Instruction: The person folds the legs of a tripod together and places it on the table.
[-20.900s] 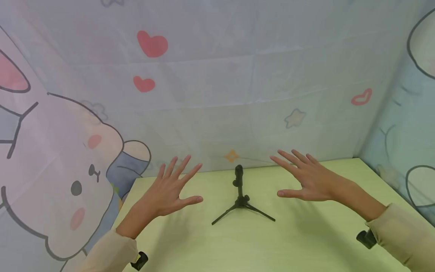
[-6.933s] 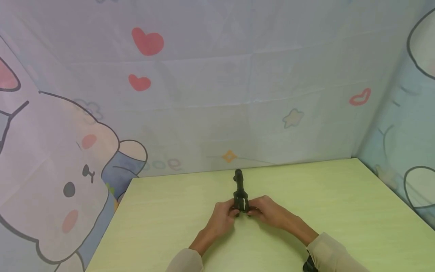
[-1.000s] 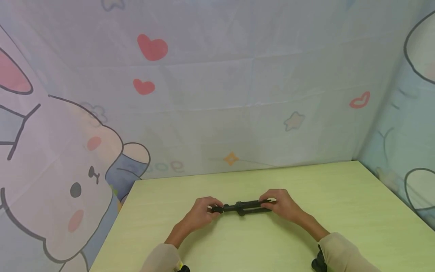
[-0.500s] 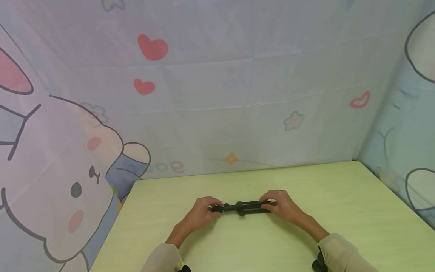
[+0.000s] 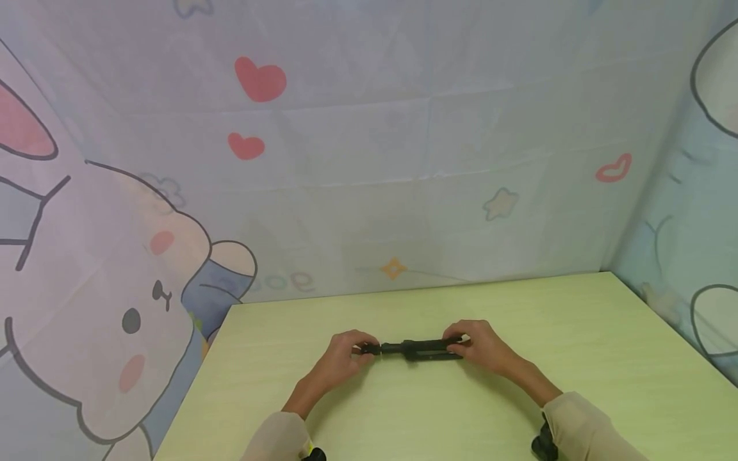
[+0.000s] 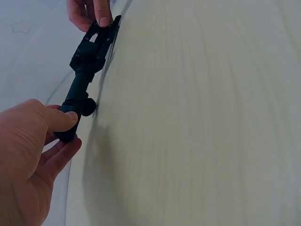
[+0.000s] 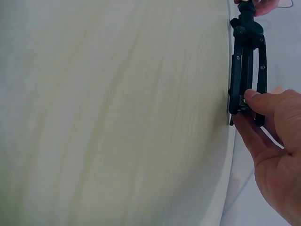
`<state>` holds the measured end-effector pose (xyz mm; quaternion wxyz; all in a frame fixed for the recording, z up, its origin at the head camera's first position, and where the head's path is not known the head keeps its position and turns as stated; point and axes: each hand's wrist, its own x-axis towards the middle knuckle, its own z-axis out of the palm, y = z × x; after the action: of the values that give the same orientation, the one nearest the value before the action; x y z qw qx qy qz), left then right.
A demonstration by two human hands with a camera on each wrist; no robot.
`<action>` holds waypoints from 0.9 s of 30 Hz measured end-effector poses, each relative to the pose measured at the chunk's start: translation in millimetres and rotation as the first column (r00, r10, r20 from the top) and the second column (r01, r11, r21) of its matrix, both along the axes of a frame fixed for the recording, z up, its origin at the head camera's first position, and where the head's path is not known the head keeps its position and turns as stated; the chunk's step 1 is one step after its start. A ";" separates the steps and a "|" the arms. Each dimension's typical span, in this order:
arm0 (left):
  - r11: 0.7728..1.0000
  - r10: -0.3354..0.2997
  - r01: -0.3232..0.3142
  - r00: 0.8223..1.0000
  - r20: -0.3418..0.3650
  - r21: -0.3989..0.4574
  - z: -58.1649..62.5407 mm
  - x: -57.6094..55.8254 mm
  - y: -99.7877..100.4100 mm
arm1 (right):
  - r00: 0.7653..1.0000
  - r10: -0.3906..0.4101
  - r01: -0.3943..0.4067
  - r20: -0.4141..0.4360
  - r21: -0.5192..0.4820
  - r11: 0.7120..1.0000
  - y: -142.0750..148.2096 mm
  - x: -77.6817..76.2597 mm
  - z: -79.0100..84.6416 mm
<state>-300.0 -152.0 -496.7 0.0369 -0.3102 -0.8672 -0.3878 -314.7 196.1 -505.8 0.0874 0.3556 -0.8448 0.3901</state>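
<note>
A small black tripod [image 5: 423, 347], its legs folded together, lies sideways between my two hands above the table. My left hand [image 5: 341, 356] grips the head end, thumb on one side and fingers beneath; the left wrist view shows the tripod's knob [image 6: 88, 107] beside that thumb. At the other end, my right hand [image 5: 477, 346] pinches the leg tips. From the right wrist view, the folded legs [image 7: 237, 77] run nearly parallel with slim gaps between them, and the thumb presses near their ends.
A pale yellow-green table [image 5: 415, 410] spreads under both hands. Behind it hangs a light cloth backdrop [image 5: 357, 218] printed with hearts and stars. Another printed cloth [image 5: 680, 211] closes off the right side, and a large cartoon rabbit [image 5: 104, 320] covers the left.
Long before, the tripod stood with legs spread and both hands apart from it; later both hands held its upright legs. Now it lies sideways, folded. Over the last second it has turned slightly.
</note>
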 end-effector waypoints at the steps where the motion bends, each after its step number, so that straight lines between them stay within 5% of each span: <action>1: 1.000 0.003 -0.003 1.000 -0.001 0.002 -0.2 -0.2 0.2 | 1.000 -0.003 0.003 0.008 0.001 1.000 0.3 -0.1 -0.1; 16: 1.000 -0.002 0.002 1.000 0.022 -0.014 3.0 -0.2 1.7 | 0.998 0.011 -0.014 0.069 0.036 0.999 5.7 -4.5 1.6; 22: 0.987 0.003 0.003 0.999 0.036 -0.164 16.0 0.9 -7.9 | 0.993 0.042 -0.053 0.109 0.099 0.994 9.1 -2.4 17.2; 27: 0.951 -0.005 0.012 1.000 0.023 -0.310 42.4 10.3 -23.0 | 0.995 0.019 -0.042 0.098 0.235 0.971 17.4 3.1 38.9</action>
<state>-289.7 -175.0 -454.3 -0.0235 -0.3115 -0.9164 -0.2501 -311.6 213.4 -466.9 -0.0018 0.3574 -0.8829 0.3044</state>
